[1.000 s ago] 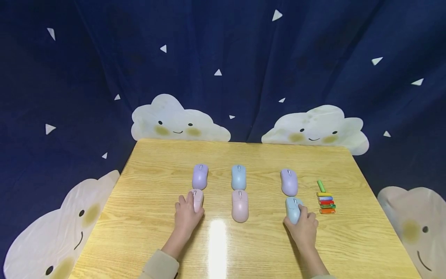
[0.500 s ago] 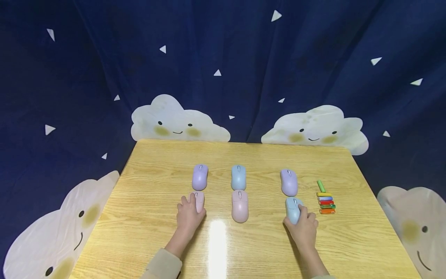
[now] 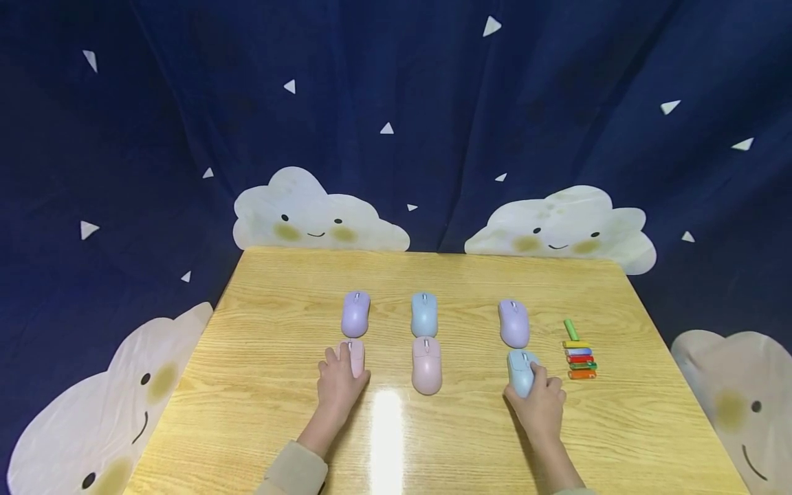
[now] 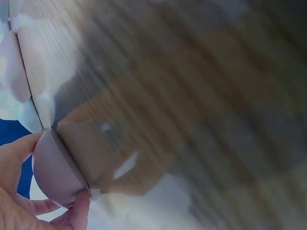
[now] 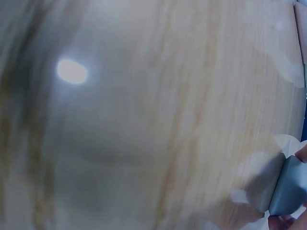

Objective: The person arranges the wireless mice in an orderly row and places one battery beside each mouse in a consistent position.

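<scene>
At the left of the table, my left hand (image 3: pixel 340 388) grips a pink computer mouse (image 3: pixel 357 359) by its sides, its front end just below a purple mouse (image 3: pixel 355 316). The left wrist view shows thumb and fingers around the pink mouse (image 4: pixel 57 167), which rests on the tabletop. My right hand (image 3: pixel 540 405) holds a light blue mouse (image 3: pixel 521 375), its front end close under another purple mouse (image 3: pixel 514 324). In the right wrist view this blue mouse (image 5: pixel 290 187) is partly cut off at the edge.
Between the hands, a blue mouse (image 3: pixel 423 314) stands end to end with a pink mouse (image 3: pixel 427 368). Several small coloured batteries (image 3: pixel 579 359) lie in a column at the right, with a green one (image 3: pixel 570 329) set lengthwise above. A dark blue curtain (image 3: pixel 433 82) hangs behind the table (image 3: pixel 297 275).
My left hand has shifted slightly right and down with the pink mouse, which now sits straighter below the purple mouse. My right hand and its blue mouse have stayed in place.
</scene>
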A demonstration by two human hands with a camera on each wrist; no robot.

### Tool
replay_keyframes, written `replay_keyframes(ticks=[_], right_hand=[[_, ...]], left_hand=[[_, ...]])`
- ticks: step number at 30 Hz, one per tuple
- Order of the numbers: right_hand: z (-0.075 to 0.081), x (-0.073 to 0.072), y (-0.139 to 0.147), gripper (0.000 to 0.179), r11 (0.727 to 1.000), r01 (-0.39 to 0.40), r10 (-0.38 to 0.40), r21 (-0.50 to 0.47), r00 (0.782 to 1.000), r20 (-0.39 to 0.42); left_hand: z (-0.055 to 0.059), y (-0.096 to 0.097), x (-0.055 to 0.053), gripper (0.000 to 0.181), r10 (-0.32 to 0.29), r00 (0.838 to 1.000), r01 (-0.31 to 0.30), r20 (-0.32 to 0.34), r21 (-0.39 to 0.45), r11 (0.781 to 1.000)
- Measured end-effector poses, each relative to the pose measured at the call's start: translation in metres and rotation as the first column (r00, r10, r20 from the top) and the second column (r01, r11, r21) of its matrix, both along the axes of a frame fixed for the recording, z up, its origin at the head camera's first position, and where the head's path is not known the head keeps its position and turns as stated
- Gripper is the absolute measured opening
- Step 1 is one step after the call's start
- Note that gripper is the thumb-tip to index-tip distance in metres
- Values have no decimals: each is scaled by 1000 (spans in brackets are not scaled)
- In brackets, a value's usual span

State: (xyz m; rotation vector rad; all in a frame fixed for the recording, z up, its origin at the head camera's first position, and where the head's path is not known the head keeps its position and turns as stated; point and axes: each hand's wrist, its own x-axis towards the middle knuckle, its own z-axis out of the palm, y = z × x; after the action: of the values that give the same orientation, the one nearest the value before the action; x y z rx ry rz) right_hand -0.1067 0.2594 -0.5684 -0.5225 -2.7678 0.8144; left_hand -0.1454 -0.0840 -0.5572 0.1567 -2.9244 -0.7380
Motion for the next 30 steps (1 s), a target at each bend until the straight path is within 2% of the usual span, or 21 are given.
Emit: replay_keyframes(ticks=[15, 19, 24, 27, 30], right_hand=[[2, 1, 0, 67, 1000, 0, 0, -14, 1000, 10], [9, 2, 1, 72, 999, -32, 34, -31, 998, 62], [25, -1, 9, 75, 997, -80, 82, -19, 990, 112], [34, -6, 20, 63, 996, -86, 88, -40, 995, 48], [38, -10, 37, 47, 992, -125, 122, -30, 989, -79]], left_hand=[[-2, 1, 1, 66, 5, 1000, -5, -10, 11, 1000], [-2, 1, 1, 66, 5, 1000, -5, -10, 2, 1000], [-2, 1, 1, 67, 6, 1000, -6, -13, -5, 1000], [-2, 1, 1, 67, 5, 1000, -5, -8, -8, 1000], [-1, 1, 1, 67, 0, 1000, 0, -2, -9, 1000]])
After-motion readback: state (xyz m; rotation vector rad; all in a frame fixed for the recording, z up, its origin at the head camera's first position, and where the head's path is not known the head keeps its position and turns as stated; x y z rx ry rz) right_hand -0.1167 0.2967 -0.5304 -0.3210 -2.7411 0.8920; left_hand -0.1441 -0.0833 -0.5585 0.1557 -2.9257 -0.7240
